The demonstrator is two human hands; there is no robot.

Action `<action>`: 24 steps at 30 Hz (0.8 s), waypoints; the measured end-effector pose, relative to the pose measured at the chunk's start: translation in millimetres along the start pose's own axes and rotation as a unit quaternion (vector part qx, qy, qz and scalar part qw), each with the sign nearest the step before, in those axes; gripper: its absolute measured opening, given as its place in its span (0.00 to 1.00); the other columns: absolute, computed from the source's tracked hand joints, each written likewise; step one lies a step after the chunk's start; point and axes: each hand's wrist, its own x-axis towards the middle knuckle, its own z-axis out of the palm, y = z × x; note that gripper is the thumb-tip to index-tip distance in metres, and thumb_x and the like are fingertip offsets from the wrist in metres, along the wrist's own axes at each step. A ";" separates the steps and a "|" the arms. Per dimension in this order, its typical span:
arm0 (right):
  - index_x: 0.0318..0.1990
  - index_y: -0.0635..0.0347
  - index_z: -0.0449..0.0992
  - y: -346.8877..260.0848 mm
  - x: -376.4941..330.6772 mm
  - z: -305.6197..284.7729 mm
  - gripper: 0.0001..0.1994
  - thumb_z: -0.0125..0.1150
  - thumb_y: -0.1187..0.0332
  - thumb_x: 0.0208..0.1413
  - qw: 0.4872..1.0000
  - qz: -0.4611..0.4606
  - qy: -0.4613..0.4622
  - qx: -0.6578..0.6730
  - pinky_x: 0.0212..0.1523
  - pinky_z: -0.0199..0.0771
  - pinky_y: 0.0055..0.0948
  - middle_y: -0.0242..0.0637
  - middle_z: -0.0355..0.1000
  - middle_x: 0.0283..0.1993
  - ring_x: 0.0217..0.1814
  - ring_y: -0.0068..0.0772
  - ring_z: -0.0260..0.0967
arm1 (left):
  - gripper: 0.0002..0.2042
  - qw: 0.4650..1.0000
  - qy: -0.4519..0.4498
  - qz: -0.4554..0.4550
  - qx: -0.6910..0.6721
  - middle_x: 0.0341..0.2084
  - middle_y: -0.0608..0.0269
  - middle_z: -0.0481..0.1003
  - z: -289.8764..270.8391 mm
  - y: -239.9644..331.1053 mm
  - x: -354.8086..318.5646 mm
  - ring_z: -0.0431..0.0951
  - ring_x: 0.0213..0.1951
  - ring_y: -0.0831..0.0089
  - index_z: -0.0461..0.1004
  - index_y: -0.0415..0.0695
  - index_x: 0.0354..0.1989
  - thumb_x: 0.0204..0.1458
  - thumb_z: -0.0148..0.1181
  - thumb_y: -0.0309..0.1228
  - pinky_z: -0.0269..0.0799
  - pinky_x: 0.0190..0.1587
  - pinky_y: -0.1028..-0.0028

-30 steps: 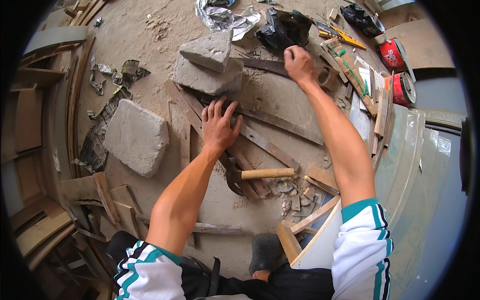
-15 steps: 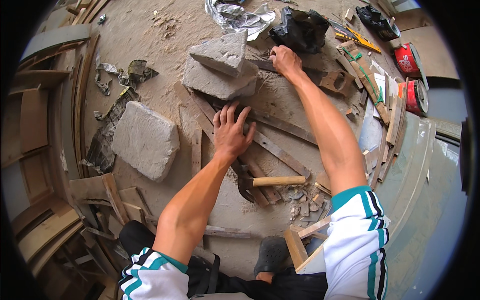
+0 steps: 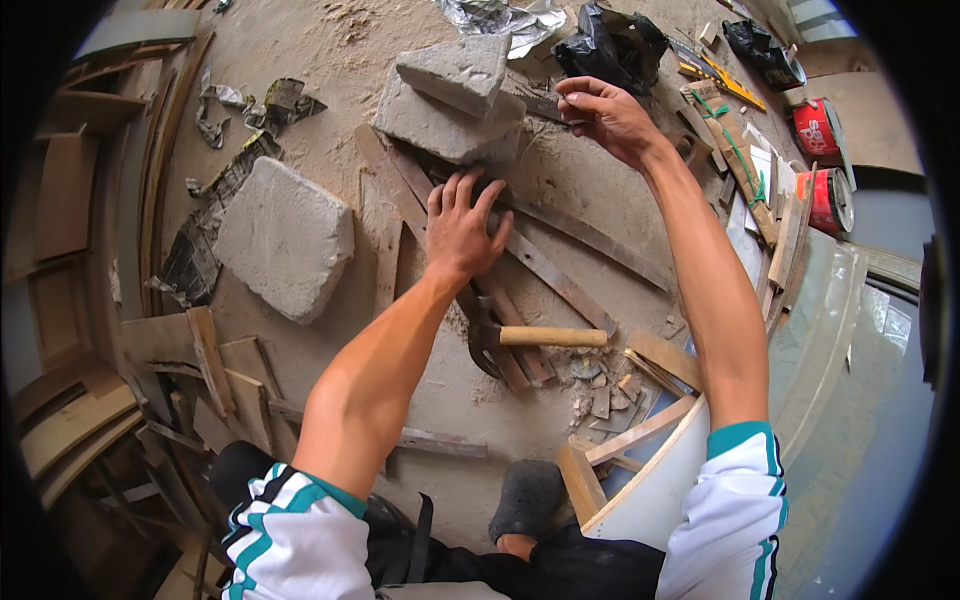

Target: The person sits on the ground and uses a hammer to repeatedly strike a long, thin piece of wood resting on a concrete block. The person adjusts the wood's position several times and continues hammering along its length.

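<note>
Outdoors perhaps, dusty concrete floor [image 3: 300,40] under wood scraps [image 3: 560,280].

**Count of things on the floor**

Three grey stone blocks: two stacked [image 3: 455,100] just beyond the left grip [image 3: 462,225], one [image 3: 285,238] lying apart to its left. One hammer [image 3: 530,338] just behind that grip. Two red cans [image 3: 822,165] well right of the right grip [image 3: 605,115]. One black bag [image 3: 615,45] just beyond it.
</note>
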 end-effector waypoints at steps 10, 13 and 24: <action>0.50 0.62 0.78 27.7 -101.9 131.1 0.12 0.62 0.69 0.61 0.997 0.017 -0.076 0.010 0.40 0.74 0.22 0.31 0.78 0.39 0.41 0.19 0.75 | 0.19 0.943 0.044 -0.074 -0.321 0.53 0.53 0.75 -13.3 -46.7 -17.4 0.68 0.61 0.59 0.76 0.48 0.54 0.56 0.60 0.41 0.59 0.65 0.61; 0.46 0.61 0.81 60.6 -135.8 168.6 0.11 0.64 0.66 0.59 0.988 -0.049 -0.048 -0.139 0.34 0.71 0.20 0.28 0.77 0.35 0.34 0.17 0.70 | 0.14 0.840 0.089 -0.158 -0.512 0.42 0.59 0.80 -54.5 -33.0 -63.3 0.78 0.47 0.74 0.77 0.36 0.49 0.61 0.58 0.33 0.71 0.52 0.74; 0.40 0.66 0.82 112.1 -200.3 335.1 0.12 0.64 0.67 0.52 0.939 -0.060 -0.136 -0.309 0.32 0.78 0.23 0.35 0.79 0.29 0.29 0.22 0.75 | 0.14 0.845 -0.047 -0.181 -0.501 0.41 0.55 0.81 -222.5 -56.5 -243.7 0.81 0.40 0.74 0.77 0.32 0.47 0.54 0.64 0.25 0.77 0.46 0.75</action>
